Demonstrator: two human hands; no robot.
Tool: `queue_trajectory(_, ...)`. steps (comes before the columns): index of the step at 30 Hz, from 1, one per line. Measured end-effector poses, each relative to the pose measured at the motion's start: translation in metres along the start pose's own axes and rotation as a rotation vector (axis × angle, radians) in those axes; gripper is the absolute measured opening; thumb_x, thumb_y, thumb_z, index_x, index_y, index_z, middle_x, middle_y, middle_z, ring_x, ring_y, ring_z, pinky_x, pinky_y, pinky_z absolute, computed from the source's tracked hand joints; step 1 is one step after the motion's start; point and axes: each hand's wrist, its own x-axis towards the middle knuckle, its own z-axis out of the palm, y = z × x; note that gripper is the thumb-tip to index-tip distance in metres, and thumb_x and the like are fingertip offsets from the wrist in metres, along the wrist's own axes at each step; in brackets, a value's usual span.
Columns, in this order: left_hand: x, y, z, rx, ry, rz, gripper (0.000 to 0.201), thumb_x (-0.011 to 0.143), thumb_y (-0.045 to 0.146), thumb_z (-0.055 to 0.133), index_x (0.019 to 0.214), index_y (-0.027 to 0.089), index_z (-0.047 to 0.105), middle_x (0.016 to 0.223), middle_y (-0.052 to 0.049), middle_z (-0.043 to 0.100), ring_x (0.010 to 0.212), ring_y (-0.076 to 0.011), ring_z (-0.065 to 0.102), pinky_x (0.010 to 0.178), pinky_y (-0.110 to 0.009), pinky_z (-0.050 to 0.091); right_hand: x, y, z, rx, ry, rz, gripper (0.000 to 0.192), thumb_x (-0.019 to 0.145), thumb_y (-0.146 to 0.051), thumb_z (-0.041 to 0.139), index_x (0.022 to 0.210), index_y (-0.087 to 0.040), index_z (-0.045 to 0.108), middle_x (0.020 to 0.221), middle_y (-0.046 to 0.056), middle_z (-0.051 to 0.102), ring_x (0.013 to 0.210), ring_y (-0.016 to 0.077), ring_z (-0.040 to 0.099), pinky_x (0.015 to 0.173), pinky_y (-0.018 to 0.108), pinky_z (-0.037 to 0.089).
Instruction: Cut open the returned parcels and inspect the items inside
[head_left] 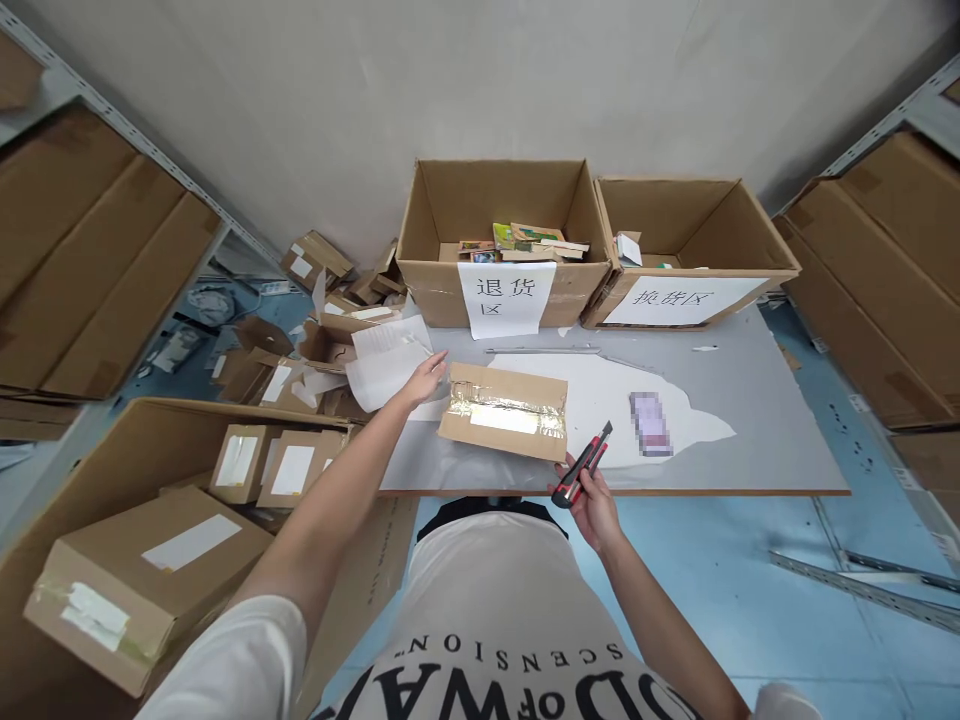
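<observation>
Two open cartons (502, 235) with paper labels stand at the tabletop's (765, 400) far edge. A flat, tape-sealed brown parcel (504, 410) lies near the front edge, long axis left-right. Left hand (426, 378) touches its left end, fingers loosely together; right hand (592, 500) fingers clamp a red-black utility knife (583, 465) pointing up-right.

A warehouse returns station. Metal shelving racks (112, 125) hold flattened brown cartons, and two open sorting boxes (501, 240) (paper-labelled) stand on the grey worktop (757, 400).

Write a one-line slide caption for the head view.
Left hand touches a taped brown cardboard parcel on the grey table; right hand grips a red-and-black utility knife.
</observation>
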Motion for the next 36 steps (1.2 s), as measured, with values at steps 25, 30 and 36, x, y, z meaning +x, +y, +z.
queue_trajectory(25,-0.084,-0.025,0.036,-0.970,0.240,-0.242,0.020,0.074,0.014,0.073,0.093,0.015,0.067,0.097,-0.006,0.070,0.091,-0.0147,0.067,0.092,-0.036,0.053,0.094,-0.121,0.071,-0.425,0.231,-0.105,0.020,0.093,-0.015,0.044,0.077,-0.015,0.056,0.059,0.002,0.064,0.053,0.0122,0.063,0.056,0.023,0.054)
queue_trajectory(30,-0.129,-0.026,0.071,-1.139,0.369,-0.404,0.012,0.077,0.006,0.069,0.087,0.013,0.067,0.095,-0.007,0.071,0.096,-0.0154,0.067,0.096,-0.034,0.052,0.133,-0.146,0.104,-0.599,0.193,-0.057,0.016,0.090,-0.013,0.047,0.076,-0.014,0.054,0.052,0.002,0.060,0.047,0.0142,0.060,0.049,0.025,0.052)
queue_trajectory(36,-0.160,-0.024,0.101,-1.212,0.401,-0.547,0.010,0.074,0.005,0.072,0.080,0.010,0.066,0.090,-0.009,0.072,0.091,-0.0167,0.069,0.097,-0.033,0.053,0.173,-0.140,0.134,-0.769,0.199,-0.051,0.011,0.085,-0.009,0.051,0.077,-0.014,0.056,0.046,-0.002,0.054,0.039,0.0126,0.051,0.043,0.024,0.046)
